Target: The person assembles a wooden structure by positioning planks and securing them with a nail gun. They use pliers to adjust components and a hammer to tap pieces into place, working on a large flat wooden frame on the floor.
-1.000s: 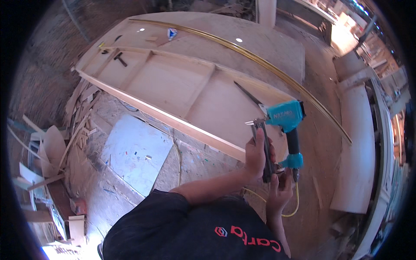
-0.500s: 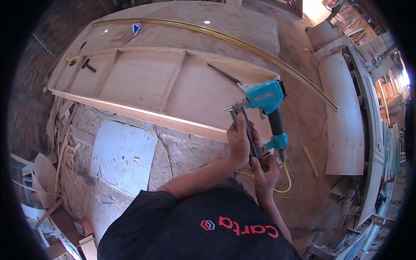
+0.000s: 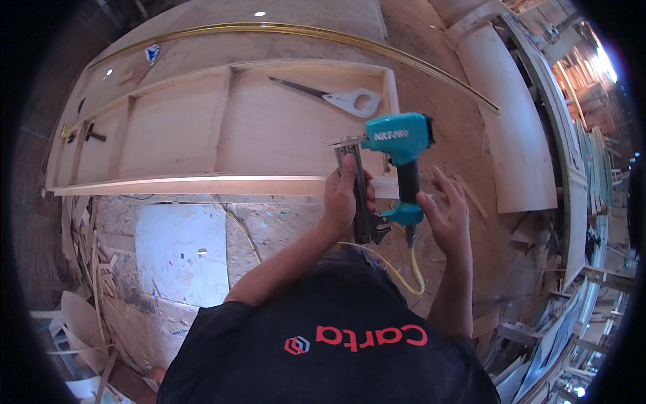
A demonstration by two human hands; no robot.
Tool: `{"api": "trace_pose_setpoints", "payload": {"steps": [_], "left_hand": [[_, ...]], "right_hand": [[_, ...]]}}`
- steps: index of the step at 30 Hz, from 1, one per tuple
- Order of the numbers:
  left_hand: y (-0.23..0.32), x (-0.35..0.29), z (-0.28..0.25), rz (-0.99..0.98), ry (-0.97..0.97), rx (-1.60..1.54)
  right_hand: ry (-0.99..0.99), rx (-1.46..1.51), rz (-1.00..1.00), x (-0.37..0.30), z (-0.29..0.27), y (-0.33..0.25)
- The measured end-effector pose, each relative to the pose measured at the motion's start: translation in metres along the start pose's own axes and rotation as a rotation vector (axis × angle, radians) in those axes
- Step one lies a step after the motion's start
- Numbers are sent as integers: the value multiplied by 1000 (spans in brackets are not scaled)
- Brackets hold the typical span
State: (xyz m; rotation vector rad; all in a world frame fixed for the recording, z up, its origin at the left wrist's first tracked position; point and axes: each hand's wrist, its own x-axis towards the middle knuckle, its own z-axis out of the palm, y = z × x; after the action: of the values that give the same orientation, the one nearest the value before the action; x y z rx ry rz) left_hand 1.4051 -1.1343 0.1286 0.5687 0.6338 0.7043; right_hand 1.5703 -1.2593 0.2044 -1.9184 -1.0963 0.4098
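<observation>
Here a teal nail gun [image 3: 398,145] is held above the near right corner of a long wooden frame [image 3: 202,131], its metal magazine [image 3: 360,195] running down toward the person. The left hand [image 3: 346,198] is wrapped shut around the magazine, thumb lying up along it. The right hand [image 3: 445,212] is open, fingers spread, its palm beside the black grip and the teal base; whether it touches them I cannot tell. A yellow hose [image 3: 404,262] curls from the gun's base down toward the person's dark shirt.

Inside the frame, near its far right corner, lies a handsaw [image 3: 336,97] with a pale handle. A small dark tool [image 3: 93,135] sits at the frame's left end. Beyond the frame's far edge a thin gold strip [image 3: 303,30] arcs across the plywood. Below the frame's near edge a pale sheet [image 3: 178,252] lies on the floor, with wood scraps [image 3: 94,283] heaped to its left. Curved boards [image 3: 511,121] stand well apart on the right.
</observation>
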Motion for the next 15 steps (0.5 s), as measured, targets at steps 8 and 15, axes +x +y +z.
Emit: {"api": "trace_pose_setpoints", "payload": {"steps": [8,15], "left_hand": [[-51,5,25,-77,-412,164],[-54,39,-25,684,44,1391]], "right_hand": [[-485,1055,487,-7,-38,45],[-155,251,600,-15,-65,126]]}}
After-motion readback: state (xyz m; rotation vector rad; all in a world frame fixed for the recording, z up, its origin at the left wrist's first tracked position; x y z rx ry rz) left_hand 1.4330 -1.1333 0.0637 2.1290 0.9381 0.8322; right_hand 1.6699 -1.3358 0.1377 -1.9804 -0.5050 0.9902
